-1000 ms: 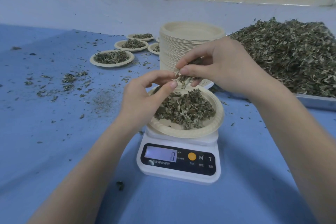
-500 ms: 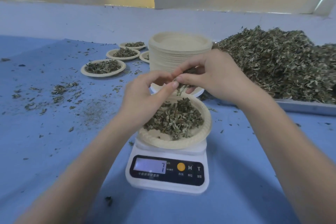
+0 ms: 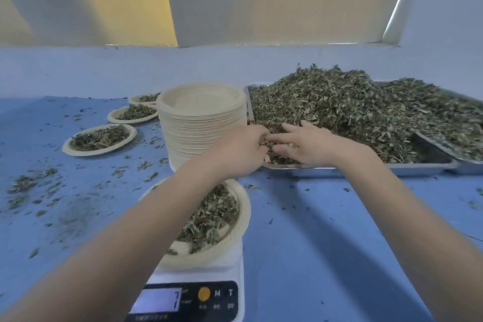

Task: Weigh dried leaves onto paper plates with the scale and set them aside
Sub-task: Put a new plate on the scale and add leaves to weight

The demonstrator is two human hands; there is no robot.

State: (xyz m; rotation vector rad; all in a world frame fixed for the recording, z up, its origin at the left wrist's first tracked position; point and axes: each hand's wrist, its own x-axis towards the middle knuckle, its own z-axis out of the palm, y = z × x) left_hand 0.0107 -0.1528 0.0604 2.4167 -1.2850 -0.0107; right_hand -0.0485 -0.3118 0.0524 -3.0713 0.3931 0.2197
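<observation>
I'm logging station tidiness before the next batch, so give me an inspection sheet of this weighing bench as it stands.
Surface: blue table, dusted with leaf crumbs, mostly at left.
Job's things: scale with a filled plate on it, display showing 7; tall stack of empty plates; metal tray heaped with dried leaves; at least three filled plates set aside at left.
Clutter: loose leaf bits spread over the table.
Hands: left hand and right hand both at the tray's near corner among the leaves; left fingers curled, right fingers spread.
Cables: nothing seen.
Surroundings: pale wall with a yellow panel behind.
</observation>
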